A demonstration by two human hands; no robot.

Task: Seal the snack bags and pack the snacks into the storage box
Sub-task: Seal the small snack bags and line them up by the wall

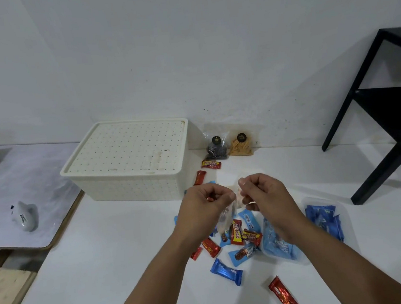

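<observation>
I'm sealing: left hand [206, 200] and right hand [260, 190] both pinch what looks like a clear snack bag [228, 213], held right of the lidded storage box [131, 161]. Next, the lid needs lifting.

clear bag [226, 217]: held between both grips; its top edge is hidden behind the fingers, contents blurred.
storage box [131, 164]: beyond the left grip; lid on, interior hidden.
snack pile [238, 237]: beneath the grips; partly covered by the forearms.
black frame [386, 112]: far right of the right grip; cut off by the picture's edge.
bag labels [241, 137]: beyond the grips; print too small to read.
</observation>
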